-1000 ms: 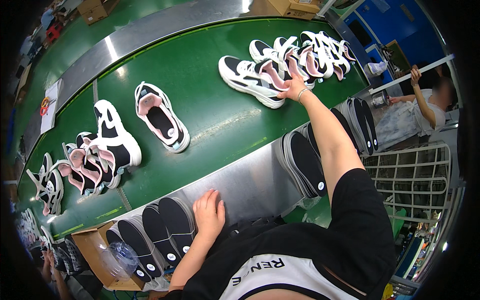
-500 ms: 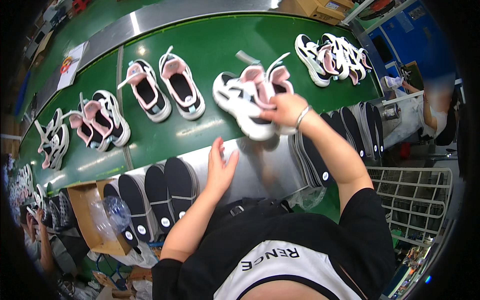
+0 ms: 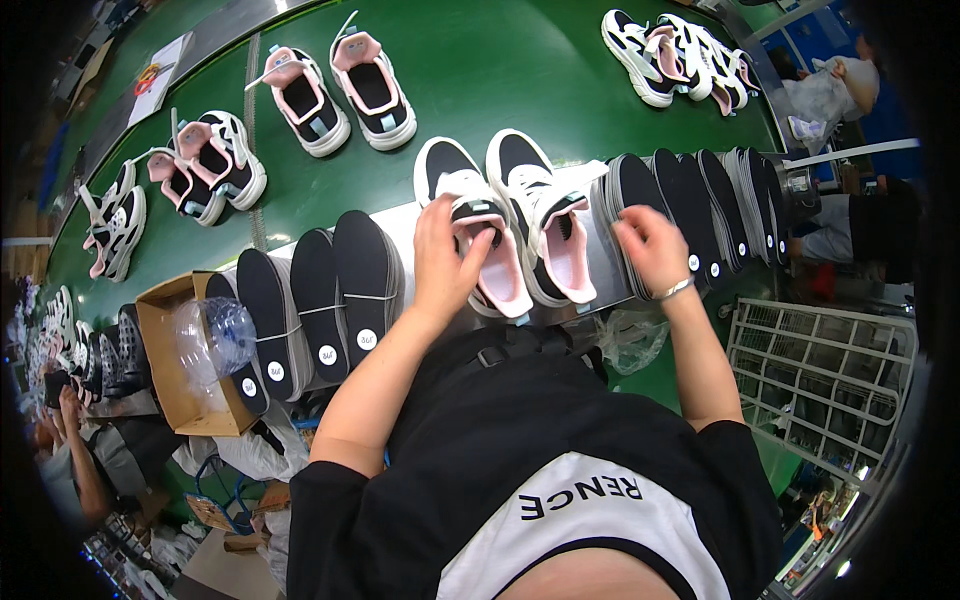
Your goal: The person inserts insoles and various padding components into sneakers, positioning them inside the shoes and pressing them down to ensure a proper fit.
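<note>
Two white and black sneakers with pink linings stand side by side before me, openings towards me: a left sneaker (image 3: 441, 164) and a right sneaker (image 3: 522, 172). My left hand (image 3: 445, 262) grips the left one at its tongue and collar, thumb at the opening and fingers along the outer side. To the right of the pair, my right hand (image 3: 655, 250) is held over a stack of black insoles (image 3: 632, 190), fingers loosely bent and apart, with nothing visible in them. Whether its fingertips touch the insoles I cannot tell.
More banded insole stacks (image 3: 268, 305) lie left of the sneakers, beside a cardboard box (image 3: 165, 385) with clear plastic. Several other sneakers (image 3: 370, 95) stand on the green table (image 3: 500, 60). A white wire rack (image 3: 820, 370) is at right. Other people work at both sides.
The sneaker pair has come from the green table to the near metal edge and now stands upright, toes away from me. My right hand has let go; my left hand has taken hold of the left sneaker.
</note>
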Available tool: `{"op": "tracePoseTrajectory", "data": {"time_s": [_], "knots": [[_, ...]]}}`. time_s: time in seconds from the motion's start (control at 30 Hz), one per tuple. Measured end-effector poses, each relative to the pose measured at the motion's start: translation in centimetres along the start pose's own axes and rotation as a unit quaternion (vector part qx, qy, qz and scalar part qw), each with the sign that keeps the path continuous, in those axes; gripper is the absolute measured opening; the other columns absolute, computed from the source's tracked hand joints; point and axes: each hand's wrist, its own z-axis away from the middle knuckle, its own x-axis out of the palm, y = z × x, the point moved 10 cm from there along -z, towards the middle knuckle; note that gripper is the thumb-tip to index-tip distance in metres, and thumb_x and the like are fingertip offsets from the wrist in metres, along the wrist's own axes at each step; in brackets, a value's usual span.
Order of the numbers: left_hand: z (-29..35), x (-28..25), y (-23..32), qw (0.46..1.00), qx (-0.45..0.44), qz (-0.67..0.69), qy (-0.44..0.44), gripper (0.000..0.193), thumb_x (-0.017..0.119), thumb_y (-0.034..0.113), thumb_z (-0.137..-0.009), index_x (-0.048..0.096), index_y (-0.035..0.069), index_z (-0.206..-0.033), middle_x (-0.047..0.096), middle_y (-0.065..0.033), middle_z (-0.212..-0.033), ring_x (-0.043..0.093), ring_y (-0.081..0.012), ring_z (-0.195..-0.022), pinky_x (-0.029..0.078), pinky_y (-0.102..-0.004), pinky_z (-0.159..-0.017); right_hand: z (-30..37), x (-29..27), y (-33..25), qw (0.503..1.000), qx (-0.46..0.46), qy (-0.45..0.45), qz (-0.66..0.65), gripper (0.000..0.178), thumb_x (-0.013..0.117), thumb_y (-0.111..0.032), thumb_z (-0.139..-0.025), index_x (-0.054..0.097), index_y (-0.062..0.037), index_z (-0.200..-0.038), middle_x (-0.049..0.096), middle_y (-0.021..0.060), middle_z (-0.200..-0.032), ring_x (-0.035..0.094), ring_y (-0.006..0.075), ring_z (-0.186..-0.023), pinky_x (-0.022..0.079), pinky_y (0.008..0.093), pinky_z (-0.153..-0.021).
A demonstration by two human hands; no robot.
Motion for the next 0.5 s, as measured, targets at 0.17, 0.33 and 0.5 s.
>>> {"op": "tracePoseTrajectory", "data": {"time_s": [0.17, 0.33, 0.5], "knots": [[-3.3, 1.9, -3.0, 0.992, -0.112, 0.034, -0.054, 0.022, 0.049, 0.018, -0.079, 0.056, -0.001, -0.089, 0.059, -0.0164, -0.079, 0.056, -0.0307, -0.076, 0.043, -0.0359, -0.069, -0.2, 1.1, 10.3, 0.970, 0.137, 0.025, 0.197, 0.048, 0.067, -0.038, -0.062, 0.050, -0.0121, -0.099, 0.048, 0.0077, -0.108, 0.045, 0.0286, -0.099, 0.037, 0.0435, -0.079], [-3.7, 3.3, -6.3, 0.963, -0.212, 0.156, -0.047, 0.019, 0.049, 0.017, -0.082, 0.058, 0.001, -0.087, 0.062, -0.0127, -0.078, 0.059, -0.0201, -0.072, 0.044, -0.0286, -0.064, -0.6, 0.1, 10.1, 0.966, 0.149, 0.026, 0.209, 0.043, 0.069, -0.038, -0.059, 0.052, -0.0123, -0.090, 0.052, 0.0070, -0.100, 0.048, 0.0270, -0.096, 0.038, 0.0424, -0.077], [-3.4, 3.7, -6.5, 0.958, -0.235, 0.162, -0.005, 0.017, 0.054, 0.016, -0.081, 0.057, -0.001, -0.082, 0.060, -0.0089, -0.074, 0.056, -0.0129, -0.067, 0.045, -0.0263, -0.058, 0.5, -5.7, 4.1, 0.985, 0.024, 0.167, -0.027, 0.020, 0.067, -0.020, -0.065, 0.055, -0.0061, -0.073, 0.053, 0.0109, -0.095, 0.049, 0.0270, -0.091, 0.040, 0.0338, -0.075]]}}
